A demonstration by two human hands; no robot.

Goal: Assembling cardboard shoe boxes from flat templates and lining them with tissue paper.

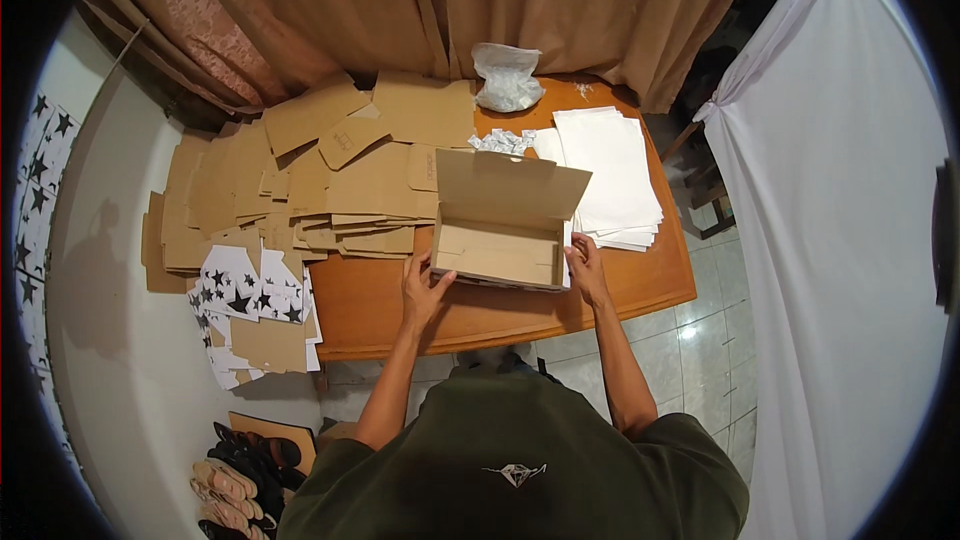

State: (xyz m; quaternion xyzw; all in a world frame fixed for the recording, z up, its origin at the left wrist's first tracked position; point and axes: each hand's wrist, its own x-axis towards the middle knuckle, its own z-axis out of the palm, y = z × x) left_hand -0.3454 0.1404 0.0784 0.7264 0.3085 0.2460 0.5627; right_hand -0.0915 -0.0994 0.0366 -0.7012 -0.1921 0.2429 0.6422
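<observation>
An empty cardboard box (500, 230) sits near the front of the table, its hinged lid (510, 183) raised at the back. The inside is plain brown, and a white outer face shows at the right end. At the left front corner my left hand (427, 285) grips the box, thumb on the front edge. My right hand (585, 265) holds the right end, with its fingers against that wall. Some of the fingertips are hidden by the box.
Flattened cardboard pieces (350, 180) cover the table's left side. Star-printed pieces (250, 285) lie at its near left corner. Stacked white paper sheets (605, 175) are to the right. Small white packets (503, 141) and a plastic bag (508, 80) lie behind the box. Sandals (230, 490) stand below left.
</observation>
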